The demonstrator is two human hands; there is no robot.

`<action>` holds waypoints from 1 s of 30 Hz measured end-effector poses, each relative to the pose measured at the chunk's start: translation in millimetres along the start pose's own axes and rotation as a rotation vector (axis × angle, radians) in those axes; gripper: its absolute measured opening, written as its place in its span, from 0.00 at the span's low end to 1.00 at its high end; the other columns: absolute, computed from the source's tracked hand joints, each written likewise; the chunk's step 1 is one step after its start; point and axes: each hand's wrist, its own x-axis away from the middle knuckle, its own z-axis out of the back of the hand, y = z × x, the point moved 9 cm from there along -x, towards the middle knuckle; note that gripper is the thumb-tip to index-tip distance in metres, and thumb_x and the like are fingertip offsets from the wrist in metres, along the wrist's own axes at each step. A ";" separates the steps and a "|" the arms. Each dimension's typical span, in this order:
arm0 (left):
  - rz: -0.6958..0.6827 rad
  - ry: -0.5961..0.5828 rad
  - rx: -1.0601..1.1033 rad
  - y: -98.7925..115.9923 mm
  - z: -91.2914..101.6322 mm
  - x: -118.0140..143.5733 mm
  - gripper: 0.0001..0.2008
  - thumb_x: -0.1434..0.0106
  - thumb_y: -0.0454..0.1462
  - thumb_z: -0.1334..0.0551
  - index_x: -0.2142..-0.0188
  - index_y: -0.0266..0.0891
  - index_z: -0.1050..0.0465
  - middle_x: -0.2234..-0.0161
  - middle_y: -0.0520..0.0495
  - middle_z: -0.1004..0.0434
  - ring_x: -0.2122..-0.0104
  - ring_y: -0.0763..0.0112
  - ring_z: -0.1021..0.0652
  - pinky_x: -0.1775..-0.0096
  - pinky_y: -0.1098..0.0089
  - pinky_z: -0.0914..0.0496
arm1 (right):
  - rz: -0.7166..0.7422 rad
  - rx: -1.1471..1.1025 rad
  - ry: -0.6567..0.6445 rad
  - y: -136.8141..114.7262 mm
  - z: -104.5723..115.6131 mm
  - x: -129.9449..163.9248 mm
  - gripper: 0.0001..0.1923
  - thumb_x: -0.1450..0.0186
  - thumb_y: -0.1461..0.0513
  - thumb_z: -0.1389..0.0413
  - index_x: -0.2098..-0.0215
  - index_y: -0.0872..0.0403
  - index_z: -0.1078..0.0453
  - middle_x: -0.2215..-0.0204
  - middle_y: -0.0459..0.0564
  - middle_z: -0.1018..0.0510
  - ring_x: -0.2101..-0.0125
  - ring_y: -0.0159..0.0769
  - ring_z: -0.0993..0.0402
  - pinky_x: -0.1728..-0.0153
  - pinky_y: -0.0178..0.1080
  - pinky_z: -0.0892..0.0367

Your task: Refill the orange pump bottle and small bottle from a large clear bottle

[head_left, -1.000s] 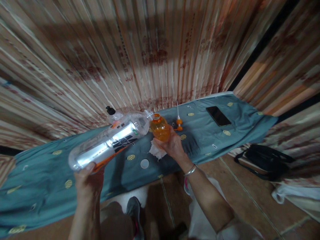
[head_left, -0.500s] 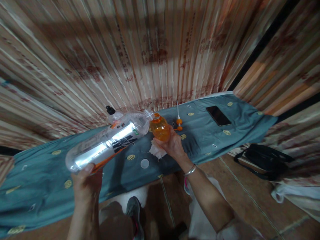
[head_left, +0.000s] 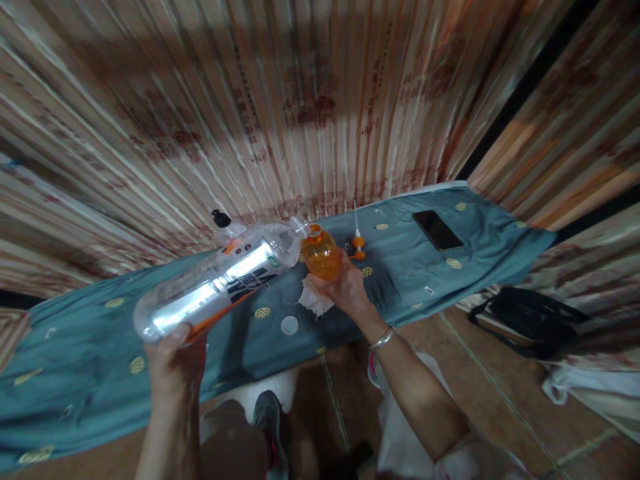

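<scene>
The left hand (head_left: 175,357) has its grip closed around the base of a large clear plastic bottle (head_left: 225,280), holding it tipped nearly flat so that the neck points toward 2 o'clock. The mouth of that bottle meets the open top of a small orange bottle (head_left: 321,253), which stands upright on the table (head_left: 90,360) under a teal cloth with gold medallions. The right hand (head_left: 347,290) has its grip wrapped around the lower side of the orange bottle, and a metal bangle (head_left: 381,340) sits on that wrist. A crumpled white tissue (head_left: 315,303) lies just beside the right hand at its 9 o'clock, touching the cloth. A round white cap (head_left: 289,325) lies near the tissue at its 7 o'clock. An orange pump top with a white tube (head_left: 357,247) lies just at 3 o'clock of the orange bottle. A black phone (head_left: 437,230) lies well apart at 2 o'clock. A black-capped bottle (head_left: 225,228) stands behind the large one.
</scene>
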 end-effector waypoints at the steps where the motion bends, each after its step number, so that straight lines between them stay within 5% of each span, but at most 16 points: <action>1: 0.006 0.006 0.001 -1.1 0.5 -0.1 0.31 0.61 0.41 0.25 0.54 0.49 0.24 0.50 0.49 0.20 0.41 0.50 0.26 0.42 0.50 0.27 | -0.002 -0.002 0.001 -0.1 0.3 -0.1 0.41 0.45 0.54 0.27 0.41 0.58 0.38 0.59 0.59 0.15 0.60 0.50 0.15 0.59 0.45 0.21; 30: 0.028 -0.023 0.002 -7.5 1.9 -0.6 0.28 0.60 0.41 0.26 0.56 0.48 0.24 0.51 0.49 0.19 0.42 0.51 0.25 0.43 0.52 0.27 | -0.004 0.011 -0.011 -1.1 2.0 -1.3 0.37 0.42 0.51 0.30 0.42 0.55 0.37 0.59 0.58 0.15 0.59 0.50 0.15 0.59 0.45 0.21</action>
